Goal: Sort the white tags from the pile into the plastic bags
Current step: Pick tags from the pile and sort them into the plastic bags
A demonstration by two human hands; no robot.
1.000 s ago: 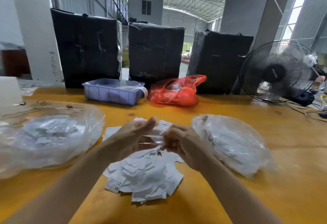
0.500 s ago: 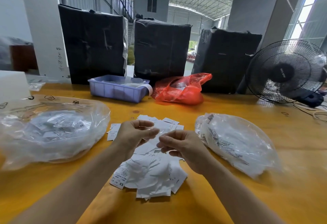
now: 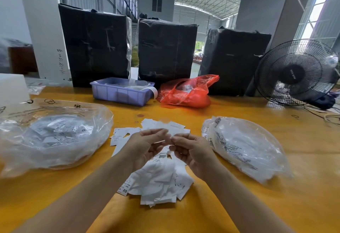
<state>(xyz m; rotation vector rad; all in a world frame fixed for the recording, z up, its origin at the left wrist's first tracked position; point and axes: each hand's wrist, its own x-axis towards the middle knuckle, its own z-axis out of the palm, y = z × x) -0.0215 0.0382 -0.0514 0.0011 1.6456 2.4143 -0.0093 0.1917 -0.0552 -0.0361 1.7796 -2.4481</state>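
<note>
A loose pile of white tags (image 3: 158, 183) lies on the yellow table (image 3: 230, 205) in front of me. My left hand (image 3: 145, 148) and my right hand (image 3: 193, 153) hover above the pile with their fingertips meeting. Between them they pinch a small white tag (image 3: 159, 142), which is blurred and mostly hidden by the fingers. A clear plastic bag (image 3: 55, 137) with tags inside lies to the left of the pile. A second clear plastic bag (image 3: 244, 150) with tags lies to the right.
At the back of the table stand a purple bin (image 3: 119, 95), a red plastic bag (image 3: 185, 95) and three black wrapped boxes (image 3: 165, 49). A black fan (image 3: 296, 72) is at the far right, with cables beside it. A white container (image 3: 11, 89) sits at the far left.
Both hands stay together over the pile, their fingers shifting slightly on the tag. The view has drifted a little to the left.
</note>
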